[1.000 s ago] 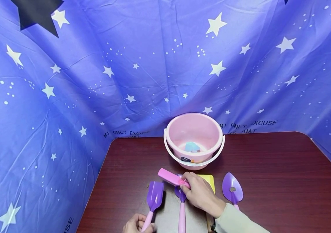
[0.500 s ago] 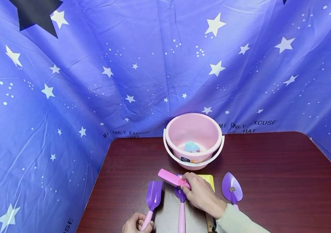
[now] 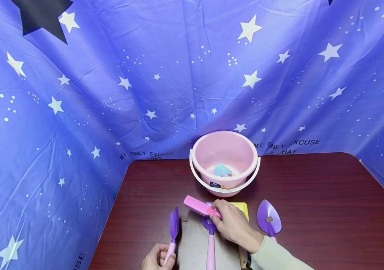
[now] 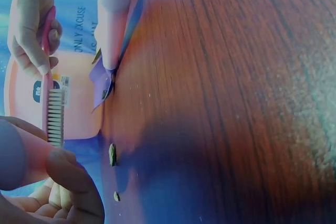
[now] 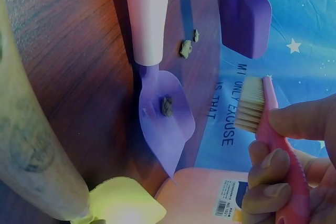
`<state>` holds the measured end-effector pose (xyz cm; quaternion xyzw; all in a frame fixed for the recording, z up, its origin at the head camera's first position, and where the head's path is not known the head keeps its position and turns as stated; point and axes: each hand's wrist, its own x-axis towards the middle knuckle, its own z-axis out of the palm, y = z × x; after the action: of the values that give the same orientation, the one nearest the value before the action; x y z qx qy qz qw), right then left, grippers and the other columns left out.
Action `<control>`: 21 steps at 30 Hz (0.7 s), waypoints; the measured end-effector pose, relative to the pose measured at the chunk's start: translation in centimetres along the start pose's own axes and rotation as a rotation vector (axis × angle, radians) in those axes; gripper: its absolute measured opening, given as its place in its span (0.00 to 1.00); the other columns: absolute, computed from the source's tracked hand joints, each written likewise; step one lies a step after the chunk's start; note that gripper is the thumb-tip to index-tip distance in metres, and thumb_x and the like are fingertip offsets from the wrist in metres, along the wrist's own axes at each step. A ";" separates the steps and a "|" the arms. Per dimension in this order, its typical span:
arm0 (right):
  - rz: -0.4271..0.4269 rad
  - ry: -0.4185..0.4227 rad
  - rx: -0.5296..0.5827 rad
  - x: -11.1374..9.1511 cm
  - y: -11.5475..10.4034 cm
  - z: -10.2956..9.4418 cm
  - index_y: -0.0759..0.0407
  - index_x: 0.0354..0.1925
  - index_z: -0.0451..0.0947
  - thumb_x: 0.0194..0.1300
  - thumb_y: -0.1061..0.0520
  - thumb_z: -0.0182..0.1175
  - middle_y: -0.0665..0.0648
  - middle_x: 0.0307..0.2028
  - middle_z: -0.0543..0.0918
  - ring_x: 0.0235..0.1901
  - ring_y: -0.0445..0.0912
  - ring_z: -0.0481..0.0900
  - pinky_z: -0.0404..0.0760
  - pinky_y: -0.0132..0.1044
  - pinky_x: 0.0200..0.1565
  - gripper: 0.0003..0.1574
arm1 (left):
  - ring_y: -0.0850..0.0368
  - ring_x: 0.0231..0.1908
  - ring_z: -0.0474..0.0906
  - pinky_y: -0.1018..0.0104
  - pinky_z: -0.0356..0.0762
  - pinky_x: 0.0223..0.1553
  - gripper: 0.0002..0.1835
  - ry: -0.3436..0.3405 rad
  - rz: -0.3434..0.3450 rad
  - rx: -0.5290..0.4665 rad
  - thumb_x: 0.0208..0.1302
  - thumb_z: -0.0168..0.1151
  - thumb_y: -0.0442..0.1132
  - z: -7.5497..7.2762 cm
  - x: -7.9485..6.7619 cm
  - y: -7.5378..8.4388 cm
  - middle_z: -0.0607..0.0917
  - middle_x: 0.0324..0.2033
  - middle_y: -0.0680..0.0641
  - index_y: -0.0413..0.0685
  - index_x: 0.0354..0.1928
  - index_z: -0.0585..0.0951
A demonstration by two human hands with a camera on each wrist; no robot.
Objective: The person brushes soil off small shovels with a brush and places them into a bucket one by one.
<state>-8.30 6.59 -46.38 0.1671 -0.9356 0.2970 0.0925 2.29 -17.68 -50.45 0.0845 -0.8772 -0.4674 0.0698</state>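
Observation:
In the head view my left hand grips the pink handle of a purple toy shovel, its blade turned on edge above the table. My right hand holds a pink brush, bristles facing down. Under the brush lies a pointed purple trowel with a pink handle; a small brownish clump sits in its blade. Two more clumps lie on the tabletop, near the raised shovel. The right hand and forearm partly cover a yellow shovel with a wooden handle.
A pink bucket with a white handle stands behind the tools, a light-blue piece inside it. Another purple shovel, bearing a small clump, lies at the right. Blue star-printed cloth hangs around the dark wooden table.
The shovel in my left hand has rolled from face-up onto its edge, and a clump now shows on the table beside it. My right hand and the brush have hardly moved.

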 end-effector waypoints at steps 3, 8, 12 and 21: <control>0.004 0.000 -0.005 0.0 0.0 0.0 0.47 0.35 0.77 0.52 0.55 0.67 0.40 0.27 0.71 0.24 0.36 0.67 0.69 0.35 0.27 0.10 | 0.73 0.17 0.69 0.73 0.69 0.24 0.08 -0.013 -0.025 0.017 0.47 0.68 0.36 -0.1 0.0 0.2 0.75 0.16 0.64 0.51 0.31 0.79; 0.002 -0.008 -0.003 0.0 -0.1 0.0 0.47 0.35 0.77 0.53 0.54 0.67 0.40 0.27 0.70 0.25 0.36 0.67 0.69 0.35 0.28 0.10 | 0.72 0.18 0.69 0.72 0.69 0.25 0.06 -0.027 -0.070 0.046 0.48 0.65 0.36 -0.2 -0.1 0.8 0.76 0.17 0.63 0.51 0.30 0.79; 0.002 -0.013 -0.002 -0.1 -0.1 0.0 0.47 0.34 0.76 0.53 0.54 0.67 0.40 0.26 0.69 0.24 0.36 0.66 0.68 0.34 0.27 0.10 | 0.71 0.19 0.69 0.72 0.69 0.25 0.05 -0.053 -0.097 0.060 0.49 0.63 0.36 -0.3 0.0 1.0 0.76 0.18 0.61 0.49 0.30 0.79; 0.001 -0.021 0.011 -0.3 -0.3 0.0 0.46 0.35 0.77 0.53 0.55 0.67 0.39 0.25 0.68 0.24 0.36 0.66 0.67 0.33 0.27 0.10 | 0.70 0.16 0.69 0.72 0.67 0.23 0.03 -0.056 -0.134 0.069 0.51 0.57 0.34 0.0 -0.2 1.0 0.77 0.16 0.60 0.48 0.29 0.78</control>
<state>-7.88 6.44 -46.35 0.1704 -0.9349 0.3004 0.0814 2.36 -17.09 -49.59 0.1324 -0.8867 -0.4428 0.0109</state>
